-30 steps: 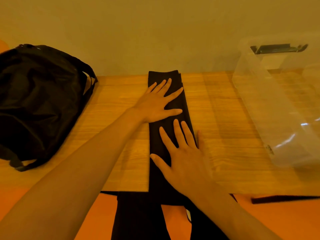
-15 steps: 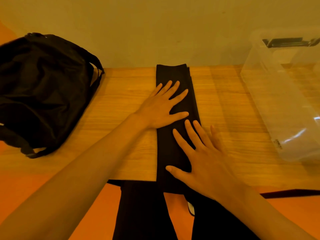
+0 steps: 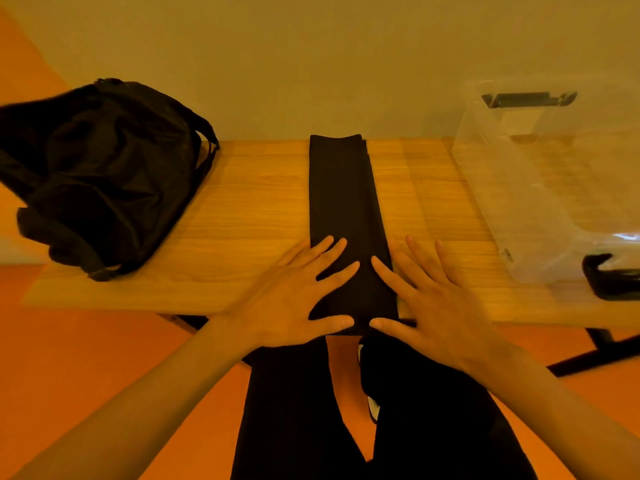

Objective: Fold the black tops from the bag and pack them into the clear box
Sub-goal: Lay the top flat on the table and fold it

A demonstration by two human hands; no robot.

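A black top (image 3: 341,202), folded into a long narrow strip, lies down the middle of the wooden table (image 3: 249,220) from the wall to the front edge. My left hand (image 3: 294,296) lies flat with spread fingers on the strip's near left side. My right hand (image 3: 433,296) lies flat on its near right side, thumb at the strip's near end. The black bag (image 3: 100,174) sits at the table's left end. The clear box (image 3: 554,188) stands at the right end, nothing visible inside it.
A wall runs right behind the table. The box has black latch handles, a far handle (image 3: 530,98) and a near handle (image 3: 609,277). My legs in black trousers and a shoe (image 3: 372,403) show below the table's front edge on an orange floor.
Both hands have slid along the strip towards me, from its middle to its near end. The left hand, earlier farther up, is now level with the right.
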